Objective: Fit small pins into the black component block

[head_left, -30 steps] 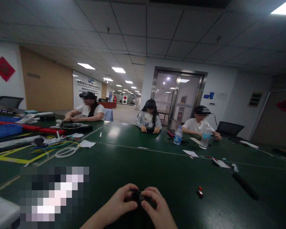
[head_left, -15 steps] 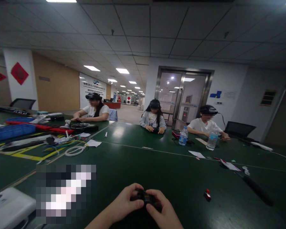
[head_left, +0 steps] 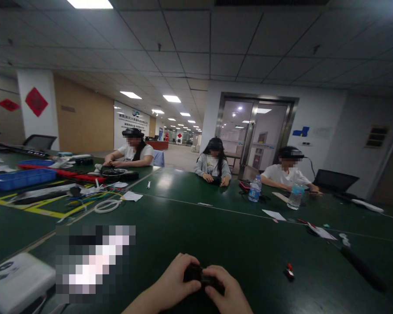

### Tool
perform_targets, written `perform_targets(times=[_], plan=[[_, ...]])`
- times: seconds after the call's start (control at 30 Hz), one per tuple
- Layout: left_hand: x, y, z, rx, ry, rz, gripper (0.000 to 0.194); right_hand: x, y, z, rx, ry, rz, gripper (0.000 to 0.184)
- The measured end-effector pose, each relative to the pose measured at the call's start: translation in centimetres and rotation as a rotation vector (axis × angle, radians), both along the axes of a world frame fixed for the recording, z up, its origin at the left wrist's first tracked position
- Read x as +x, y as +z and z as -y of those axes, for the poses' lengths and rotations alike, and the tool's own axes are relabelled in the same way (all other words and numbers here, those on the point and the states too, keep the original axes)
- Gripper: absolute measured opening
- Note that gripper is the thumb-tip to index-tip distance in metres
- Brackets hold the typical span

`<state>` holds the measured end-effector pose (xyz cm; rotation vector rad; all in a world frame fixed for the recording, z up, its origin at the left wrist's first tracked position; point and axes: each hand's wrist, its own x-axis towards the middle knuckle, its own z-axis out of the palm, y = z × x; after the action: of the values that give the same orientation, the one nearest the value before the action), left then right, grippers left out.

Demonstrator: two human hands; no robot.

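1. Black all over, the small part (head_left: 193,274) is held over the near side of the green table (head_left: 144,237), toward the near edge. I cannot tell just what it is.
2. The left hand (head_left: 182,279) grips its left end. The fingers curl over the far side and the thumb is in front.
3. The right hand (head_left: 227,290) grips its right end, with bent fingers on top. The two thumbs are close together.
4. To the right of the hands lies a tiny red and silver piece (head_left: 289,273). A long black handle (head_left: 363,268) lies past it, nearer the right edge.
5. Toward the left edge are a white box (head_left: 24,277), a loop of white tube (head_left: 96,210) and a blue tray (head_left: 24,181).
6. Close to the far edge are a wrench (head_left: 148,185), a clear bottle (head_left: 255,192) and another bottle (head_left: 295,197).
7. Three people (head_left: 212,168) sit along the far edge.
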<state>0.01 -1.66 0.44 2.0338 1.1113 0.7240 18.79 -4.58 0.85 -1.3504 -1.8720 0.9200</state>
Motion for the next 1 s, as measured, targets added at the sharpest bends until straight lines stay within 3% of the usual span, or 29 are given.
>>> perform_targets(times=[0.13, 0.3, 0.63, 0.8, 1.0], plan=[[0.13, 0.24, 0.32, 0.136, -0.013, -0.133, 0.037, -0.15, -0.1, 0.06, -0.005, -0.045, 0.118, 0.038], [-0.05, 0.44, 0.45, 0.128, -0.06, -0.171, 0.047, -0.06, -0.01, 0.12, -0.022, -0.039, 0.139, 0.036], [-0.15, 0.03, 0.13, 0.086, -0.082, -0.145, 0.046, 0.16, 0.47, 0.6, -0.028, -0.038, 0.086, 0.033], [-0.05, 0.25, 0.43, 0.131, -0.104, -0.152, 0.044, 0.17, 0.33, 0.46, -0.013, -0.035, 0.043, 0.037], [0.02, 0.17, 0.65, 0.169, -0.097, -0.15, 0.044, -0.01, 0.17, 0.26, 0.018, -0.042, 0.064, 0.028]])
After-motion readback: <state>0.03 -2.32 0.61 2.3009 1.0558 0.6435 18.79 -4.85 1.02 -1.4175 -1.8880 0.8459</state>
